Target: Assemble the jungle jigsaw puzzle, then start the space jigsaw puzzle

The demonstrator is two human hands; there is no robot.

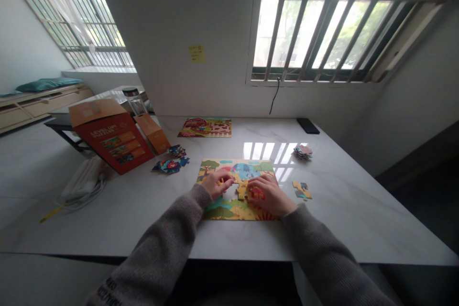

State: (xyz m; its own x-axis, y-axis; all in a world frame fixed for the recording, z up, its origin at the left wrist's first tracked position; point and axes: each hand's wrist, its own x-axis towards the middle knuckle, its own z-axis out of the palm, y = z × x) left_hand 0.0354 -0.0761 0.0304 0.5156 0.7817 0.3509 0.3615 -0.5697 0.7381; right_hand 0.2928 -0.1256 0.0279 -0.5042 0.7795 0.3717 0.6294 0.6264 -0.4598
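Note:
A colourful animal jigsaw puzzle (220, 213) lies flat on the white table, with a white gap near its middle. My left hand (217, 184) rests over the puzzle's left part, thumb and fingers drawn together at the gap's upper edge. Whatever is between those fingertips is too small to tell. From the right, my right hand (269, 194) curls its fingers on a yellow puzzle piece (243, 191) beside the gap. The hand hides part of the puzzle's right side. To the right of the puzzle lie loose yellow and grey puzzle pieces (303, 190).
An orange puzzle box (114, 141) stands at the left, near blue puzzle pieces (170, 166) and a white power strip (81, 178) with its cable. Toward the wall lie a farm puzzle (204, 127) and a black phone (308, 126). A stack of pieces (303, 152) sits at the right.

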